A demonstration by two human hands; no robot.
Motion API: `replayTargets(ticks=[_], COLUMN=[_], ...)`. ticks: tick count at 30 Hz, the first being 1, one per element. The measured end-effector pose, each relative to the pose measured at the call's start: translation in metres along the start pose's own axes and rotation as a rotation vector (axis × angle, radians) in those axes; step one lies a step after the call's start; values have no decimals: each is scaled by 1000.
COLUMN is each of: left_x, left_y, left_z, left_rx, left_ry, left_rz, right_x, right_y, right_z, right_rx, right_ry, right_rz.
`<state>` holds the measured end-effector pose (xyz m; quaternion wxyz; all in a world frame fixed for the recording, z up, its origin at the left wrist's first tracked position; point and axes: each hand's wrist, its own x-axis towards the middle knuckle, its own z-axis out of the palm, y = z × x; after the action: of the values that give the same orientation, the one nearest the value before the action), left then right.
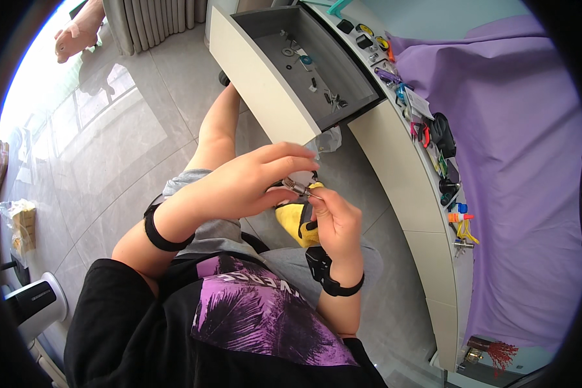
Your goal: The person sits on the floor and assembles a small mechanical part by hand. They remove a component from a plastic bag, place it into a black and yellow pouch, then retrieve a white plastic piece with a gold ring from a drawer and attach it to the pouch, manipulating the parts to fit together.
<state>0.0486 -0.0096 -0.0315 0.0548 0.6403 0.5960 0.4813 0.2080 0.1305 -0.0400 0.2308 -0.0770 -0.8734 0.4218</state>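
My right hand (337,223), thumb and fingertips pinched together, holds a small shiny metal fitting (299,187) in front of my body. Its exact kind is too small to make out. My left hand (255,178) reaches over from the left with its fingers stretched out and apart from the thumb. The left thumb lies close against the fitting; whether it touches cannot be told. Just below and behind the fitting is a yellow and black cloth item (296,221), partly hidden by my right hand, over my lap.
A pulled-out drawer (265,71) with small metal parts juts out ahead. Along the cabinet top (394,107) lie several tools, pliers (425,134) and bottles (458,217), beside a purple cloth (524,161). A clear plastic bag (330,140) hangs below the drawer. A grey curtain (152,22) is far left.
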Motion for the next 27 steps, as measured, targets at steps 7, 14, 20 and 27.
replayTargets(ticks=[7, 14, 20, 27], left_x=[1, 2, -2, -4], left_y=[-2, 0, -3, -10], left_z=[5, 4, 5, 16], left_rx=[62, 120, 72, 95], left_ry=[122, 154, 83, 87], left_rz=[3, 46, 30, 160], right_x=[0, -3, -3, -3], right_y=[0, -2, 0, 2], right_z=[-3, -1, -2, -8], right_rx=[14, 65, 67, 188], right_ry=[41, 67, 87, 34], right_rz=[-42, 12, 39, 113])
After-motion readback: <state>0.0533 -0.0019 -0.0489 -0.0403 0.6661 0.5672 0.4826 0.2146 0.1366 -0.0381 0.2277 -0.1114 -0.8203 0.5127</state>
